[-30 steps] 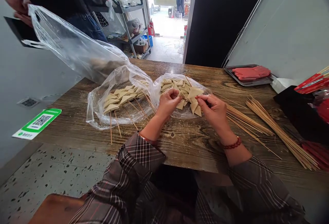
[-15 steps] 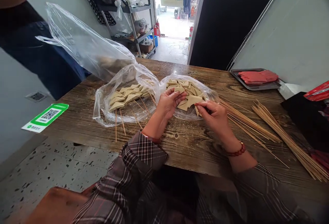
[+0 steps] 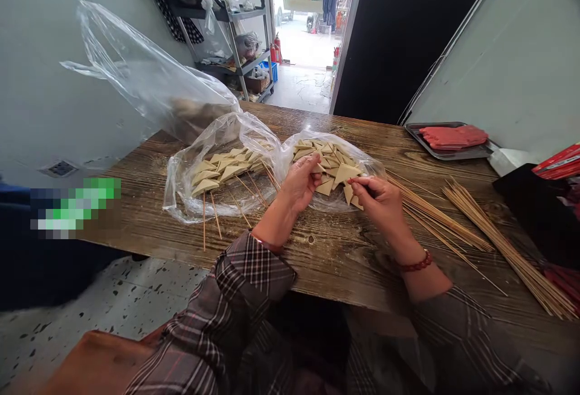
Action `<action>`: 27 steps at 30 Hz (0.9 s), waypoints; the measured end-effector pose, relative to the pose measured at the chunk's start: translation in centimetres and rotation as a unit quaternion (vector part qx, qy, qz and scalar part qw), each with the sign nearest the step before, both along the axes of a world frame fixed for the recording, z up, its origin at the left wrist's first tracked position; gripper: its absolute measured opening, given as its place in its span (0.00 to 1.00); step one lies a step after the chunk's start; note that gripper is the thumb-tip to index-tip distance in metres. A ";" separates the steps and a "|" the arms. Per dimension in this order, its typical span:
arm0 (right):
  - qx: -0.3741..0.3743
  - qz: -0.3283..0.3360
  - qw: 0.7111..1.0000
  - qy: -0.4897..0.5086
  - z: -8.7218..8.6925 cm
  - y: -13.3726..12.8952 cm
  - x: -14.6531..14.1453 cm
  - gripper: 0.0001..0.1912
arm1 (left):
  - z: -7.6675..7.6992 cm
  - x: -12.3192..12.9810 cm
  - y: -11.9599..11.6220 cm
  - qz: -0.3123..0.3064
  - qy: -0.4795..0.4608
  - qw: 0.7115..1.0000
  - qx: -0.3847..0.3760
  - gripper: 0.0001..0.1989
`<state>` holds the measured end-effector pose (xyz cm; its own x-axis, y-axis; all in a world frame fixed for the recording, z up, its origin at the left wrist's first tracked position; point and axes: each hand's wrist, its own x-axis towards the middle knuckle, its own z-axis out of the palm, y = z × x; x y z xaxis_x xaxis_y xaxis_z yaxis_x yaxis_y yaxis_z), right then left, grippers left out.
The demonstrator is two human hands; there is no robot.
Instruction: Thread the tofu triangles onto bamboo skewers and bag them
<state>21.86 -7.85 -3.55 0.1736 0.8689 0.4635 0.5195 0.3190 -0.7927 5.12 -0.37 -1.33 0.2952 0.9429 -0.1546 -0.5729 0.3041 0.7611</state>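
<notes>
My left hand point(image 3: 301, 185) is closed, pinching a flat beige triangular piece point(image 3: 318, 168) that looks like tofu. Its edge shows beside my thumb. Beneath and beyond it, more tofu-like pieces point(image 3: 347, 173) lie heaped in a clear plastic bag point(image 3: 301, 136). My right hand point(image 3: 379, 199) is closed in a pinch at the heap's right side; whatever its fingertips hold is too small to make out. To the left, a second open clear bag point(image 3: 174, 192) holds similar pieces on thin wooden skewers point(image 3: 203, 223), their bare ends pointing toward me.
Loose skewers point(image 3: 446, 220) and a thicker skewer bundle point(image 3: 502, 241) lie on the wooden table point(image 3: 335, 268) at right. A dark tray point(image 3: 446, 152) bears pink slabs point(image 3: 455, 136). An upright plastic bag point(image 3: 149, 84) stands back left. A person's dark clothing point(image 3: 40, 274) is at far left.
My left hand has turned, so its beige piece now shows edge-on. My right hand has shifted slightly right. The person at left has moved lower and nearer along the table.
</notes>
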 end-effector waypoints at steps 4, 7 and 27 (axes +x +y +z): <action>0.000 0.002 1.000 -0.003 0.2 -0.1 -0.2 0.11 | -0.1 0.1 0.0 -0.010 0.007 1.000 0.014 0.07; 0.005 0.003 1.000 -0.007 0.3 -0.1 -0.2 0.10 | 0.0 0.2 -0.1 -0.025 0.009 1.000 0.011 0.08; -0.082 0.050 0.971 0.218 0.9 0.0 -0.2 0.17 | -0.7 0.7 -0.9 -0.110 0.057 0.977 0.175 0.38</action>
<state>21.70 -7.83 -2.68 0.2328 0.9474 0.2194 0.0960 0.2021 -0.9746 5.81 -1.23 -2.07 0.4965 0.8595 0.1213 -0.4279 0.1208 0.8957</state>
